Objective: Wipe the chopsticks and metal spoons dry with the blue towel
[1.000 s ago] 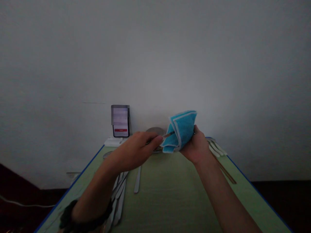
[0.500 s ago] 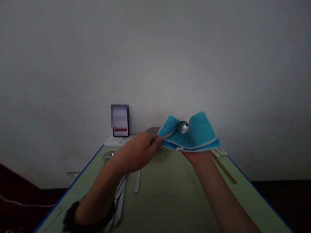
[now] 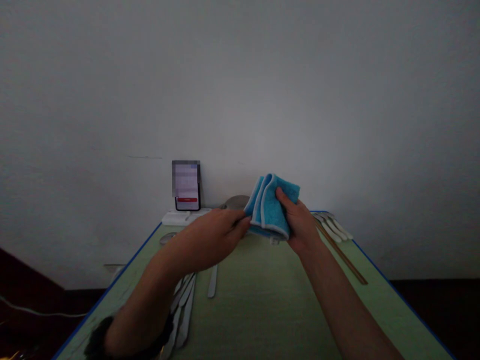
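The cloth (image 3: pixel 275 207), blue with a pale edging, is held folded in the air above the far part of the surface (image 3: pixel 255 300). It looks light, soft and limp, with a towel-like nap, so it should be neither fragile nor slippery. It would probably droop or unfold if pinched at one corner; the surest hold is likely across the stacked layers, thumb on one face and fingers behind. The right hand (image 3: pixel 303 225) has about that hold: it grips the cloth with the thumb pressed on the near face. The left hand (image 3: pixel 215 232) is closed in a pinch at the cloth's left edge; I cannot tell what, if anything, lies between its fingertips. A small white tag (image 3: pixel 275 241) hangs under the cloth.

Counted: one cloth, two hands, one phone (image 3: pixel 188 187) upright at the far left, and one white stand (image 3: pixel 174 218) beneath it. One round dish (image 3: pixel 238 202) shows partly behind the left hand. Two chopsticks (image 3: pixel 343 255) lie at the right, beside at least three white handles (image 3: pixel 339 233). At the left are one spoon bowl (image 3: pixel 167 238), partly hidden by the arm, one lone handle (image 3: pixel 212 282), and a pile of metal handles (image 3: pixel 184 320), four or more; overlap prevents an exact count.
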A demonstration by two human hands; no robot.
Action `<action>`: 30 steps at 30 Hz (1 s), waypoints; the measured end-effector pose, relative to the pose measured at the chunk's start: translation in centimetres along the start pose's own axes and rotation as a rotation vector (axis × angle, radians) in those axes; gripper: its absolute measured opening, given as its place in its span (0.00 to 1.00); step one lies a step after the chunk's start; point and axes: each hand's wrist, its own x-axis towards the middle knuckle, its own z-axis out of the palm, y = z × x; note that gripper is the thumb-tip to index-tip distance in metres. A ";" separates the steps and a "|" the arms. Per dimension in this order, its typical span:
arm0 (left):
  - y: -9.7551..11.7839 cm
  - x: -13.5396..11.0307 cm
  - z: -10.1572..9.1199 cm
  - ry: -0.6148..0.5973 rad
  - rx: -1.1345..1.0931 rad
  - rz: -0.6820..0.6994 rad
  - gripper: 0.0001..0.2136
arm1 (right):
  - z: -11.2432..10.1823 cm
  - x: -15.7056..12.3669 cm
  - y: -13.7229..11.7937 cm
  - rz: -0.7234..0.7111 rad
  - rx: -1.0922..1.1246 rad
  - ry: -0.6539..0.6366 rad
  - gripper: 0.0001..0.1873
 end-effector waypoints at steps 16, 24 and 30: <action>-0.9 -1.3 -2.2 0.067 -0.023 0.013 0.19 | -2.6 -2.2 -4.7 -0.188 -0.995 -0.590 0.12; -0.7 -1.4 -2.2 0.079 -0.043 0.028 0.19 | -1.8 -3.0 -5.1 -0.284 -1.162 -0.500 0.16; -0.5 -1.4 -2.2 0.053 -0.105 0.041 0.19 | -2.1 -3.1 -5.3 -0.272 -1.185 -0.485 0.19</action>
